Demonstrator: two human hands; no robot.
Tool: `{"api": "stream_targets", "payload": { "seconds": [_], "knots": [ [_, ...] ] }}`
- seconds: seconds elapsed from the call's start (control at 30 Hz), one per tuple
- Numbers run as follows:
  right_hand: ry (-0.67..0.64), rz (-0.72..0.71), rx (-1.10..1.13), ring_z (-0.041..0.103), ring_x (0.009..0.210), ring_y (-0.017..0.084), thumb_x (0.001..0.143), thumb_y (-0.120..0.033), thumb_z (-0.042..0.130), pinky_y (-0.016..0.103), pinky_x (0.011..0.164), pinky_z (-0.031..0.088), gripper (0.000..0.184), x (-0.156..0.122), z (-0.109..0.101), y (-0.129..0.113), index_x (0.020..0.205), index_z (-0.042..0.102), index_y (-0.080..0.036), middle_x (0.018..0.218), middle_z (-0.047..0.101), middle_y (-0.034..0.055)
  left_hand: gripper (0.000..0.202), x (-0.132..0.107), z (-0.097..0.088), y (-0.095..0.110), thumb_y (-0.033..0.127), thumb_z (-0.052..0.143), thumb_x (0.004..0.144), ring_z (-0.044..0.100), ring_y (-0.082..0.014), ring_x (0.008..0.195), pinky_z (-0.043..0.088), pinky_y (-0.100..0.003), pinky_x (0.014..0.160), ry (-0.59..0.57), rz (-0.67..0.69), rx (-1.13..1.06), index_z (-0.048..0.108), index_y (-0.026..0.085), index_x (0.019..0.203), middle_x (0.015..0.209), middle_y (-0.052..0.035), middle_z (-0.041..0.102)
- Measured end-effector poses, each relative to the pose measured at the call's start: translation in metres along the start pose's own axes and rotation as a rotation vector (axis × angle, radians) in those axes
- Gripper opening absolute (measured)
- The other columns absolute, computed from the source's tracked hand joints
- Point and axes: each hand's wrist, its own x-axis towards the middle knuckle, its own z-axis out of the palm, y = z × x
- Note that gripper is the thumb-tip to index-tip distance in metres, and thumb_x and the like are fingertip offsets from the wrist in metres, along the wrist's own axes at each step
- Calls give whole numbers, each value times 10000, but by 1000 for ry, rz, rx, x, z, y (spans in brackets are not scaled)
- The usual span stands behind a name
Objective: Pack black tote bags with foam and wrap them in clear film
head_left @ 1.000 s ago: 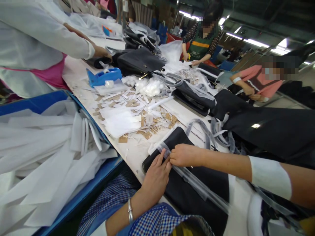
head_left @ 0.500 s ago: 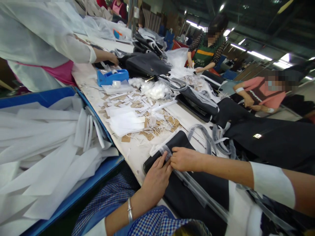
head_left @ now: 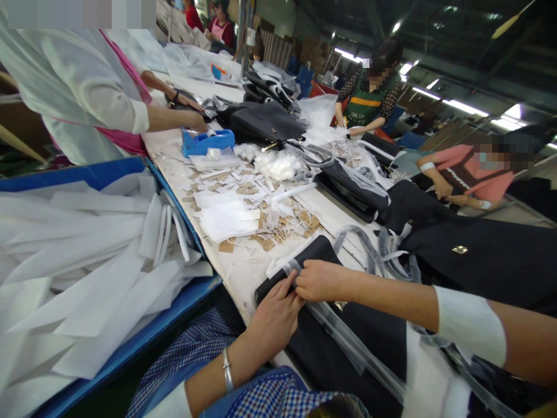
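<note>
Littered tabletop (head_left: pixel 235 270), near edge: black bag (head_left: pixel 322 351) under left hand (head_left: pixel 273 318) on near side, right hand (head_left: pixel 321 281) on far; lengthwise far left to near right. Together at clear plastic strip (head_left: pixel 293 265), grip unclear.

A: State the main furniture.
B: One long table (head_left: pixel 232 276) with a pale top. It extends from the foreground toward the rear of the room. A metal pole (head_left: pixel 242 35) stands near its far part, with a small white sheet attached.
A: State the lighting.
B: Tube lights (head_left: pixel 465 108), lit, mounted in rows below a dark ceiling (head_left: pixel 456 46).
A: State the wall finish.
B: A plain, greenish wall (head_left: pixel 281 20) at the rear. A ribbed brown panel (head_left: pixel 278 51) stands in front of it.
A: State other rear fittings.
B: Blue containers (head_left: pixel 304 75) beside a red one. Metal rails (head_left: pixel 530 202) at right. Farther details are too blurred to identify.
</note>
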Motion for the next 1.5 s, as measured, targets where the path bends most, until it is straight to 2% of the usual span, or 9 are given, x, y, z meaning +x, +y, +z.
{"api": "stream_targets", "payload": {
  "seconds": [0.2,0.33,0.5,0.67,1.0,1.3,1.5],
  "knots": [
    [-92,-115,46,638,765,181,888,-133,615,307,553,299,125,15,-11,16,770,648,-161,812,710,34,459,2,-2,2,218,549,894,418,-268,1338,237,-381,1188,9,-44,-5,481,144,1342,1320,-76,591],
    [-93,-152,19,633,761,176,894,-127,607,305,570,303,70,22,-16,25,842,642,-159,809,702,21,341,3,-1,3,200,538,891,489,-258,1229,272,-385,1168,6,-57,-28,551,163,1230,1205,-59,639],
    [-90,-87,86,634,801,168,918,-212,611,308,622,323,28,20,-17,33,925,622,-188,862,702,14,335,3,0,2,187,578,861,430,-261,1302,272,-383,1171,14,-48,-54,561,175,1195,1220,-54,640],
    [-116,35,171,643,787,180,899,-324,647,313,639,336,166,17,-17,36,941,602,-170,889,712,31,336,1,6,-1,211,606,859,307,-272,1419,226,-401,1198,36,-39,-57,569,203,1193,1276,-34,623],
    [-59,63,228,650,857,188,932,-269,592,303,697,360,115,5,-16,37,988,594,-169,945,713,45,367,-5,8,-1,249,629,865,242,-297,1458,197,-436,1217,62,-21,3,565,206,1224,1372,-42,552],
    [17,61,294,637,841,186,933,-270,582,301,718,391,136,1,-3,36,1016,618,-168,918,710,58,310,-5,5,-5,260,575,906,263,-269,1448,159,-422,1232,31,-16,-37,572,227,1214,1346,-5,583],
    [68,108,385,612,823,178,907,-290,620,295,709,394,129,-6,8,40,997,626,-198,908,702,29,339,-5,4,-7,282,550,929,139,-279,1494,148,-426,1236,16,0,-42,551,214,1261,1428,-1,529]
  ]
}}
